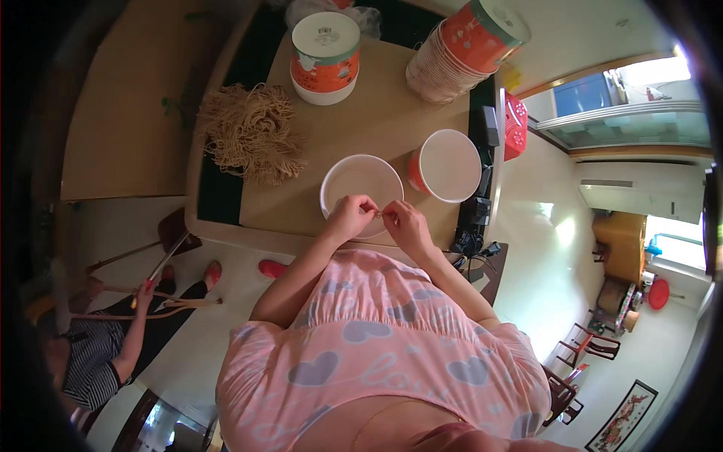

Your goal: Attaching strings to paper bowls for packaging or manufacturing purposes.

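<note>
A thin tan strand (379,215) is pinched by left fingers (367,203) and right fingers (395,208) over a smooth round white tub (358,176); left, fuzzy tangled tan string (245,135); far, an orange-printed tub (325,74), its base mark (325,34) illegible.

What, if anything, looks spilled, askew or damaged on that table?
Nothing looks clearly spilled or damaged. The cables look untidy, bunched near the near right corner. The stack appears tilted, though the fisheye view may cause that. The string lies in a loose, tangled-looking heap.
</note>
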Motion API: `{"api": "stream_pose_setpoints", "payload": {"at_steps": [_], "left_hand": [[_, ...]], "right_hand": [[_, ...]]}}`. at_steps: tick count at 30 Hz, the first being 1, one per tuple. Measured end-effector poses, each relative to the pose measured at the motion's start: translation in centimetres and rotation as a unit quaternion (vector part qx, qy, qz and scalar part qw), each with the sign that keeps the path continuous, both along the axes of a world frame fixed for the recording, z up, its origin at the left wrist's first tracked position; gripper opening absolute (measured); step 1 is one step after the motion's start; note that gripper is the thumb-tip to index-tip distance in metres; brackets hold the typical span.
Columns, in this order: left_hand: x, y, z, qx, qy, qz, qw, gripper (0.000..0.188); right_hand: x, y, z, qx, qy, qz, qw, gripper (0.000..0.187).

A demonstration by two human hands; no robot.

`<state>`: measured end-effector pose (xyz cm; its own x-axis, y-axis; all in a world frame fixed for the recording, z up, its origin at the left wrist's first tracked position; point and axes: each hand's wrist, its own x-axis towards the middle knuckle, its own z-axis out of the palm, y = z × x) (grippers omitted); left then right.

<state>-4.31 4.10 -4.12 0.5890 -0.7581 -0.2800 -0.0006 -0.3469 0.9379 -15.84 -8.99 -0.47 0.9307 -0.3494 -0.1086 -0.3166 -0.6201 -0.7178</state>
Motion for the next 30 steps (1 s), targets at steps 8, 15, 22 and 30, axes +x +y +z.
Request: {"api": "stream_pose_setpoints", "payload": {"at_steps": [8, 15, 22, 30], "left_hand": [[0.5, 0.2, -0.3, -0.024, -0.033, -0.039, 0.998, 0.01], [1.4, 0.2, 0.3, -0.064, -0.041, -0.053, 0.996, 0.01], [1.8, 0.1, 0.1, -0.043, -0.025, -0.073, 0.996, 0.011], [1.3, 0.7, 0.1, -0.038, -0.035, -0.055, 0.997, 0.011]], "right_hand": [[0.4, 0.8, 1.1, -0.029, 0.059, -0.004, 0.998, 0.024], [0.5, 1.4, 0.7, -0.054, 0.03, -0.038, 0.997, 0.019], [0.7, 1.9, 0.5, -0.029, 0.013, -0.05, 0.998, 0.012], [1.1, 2.5, 1.3, -0.029, 0.0, -0.039, 0.999, 0.007]]}}
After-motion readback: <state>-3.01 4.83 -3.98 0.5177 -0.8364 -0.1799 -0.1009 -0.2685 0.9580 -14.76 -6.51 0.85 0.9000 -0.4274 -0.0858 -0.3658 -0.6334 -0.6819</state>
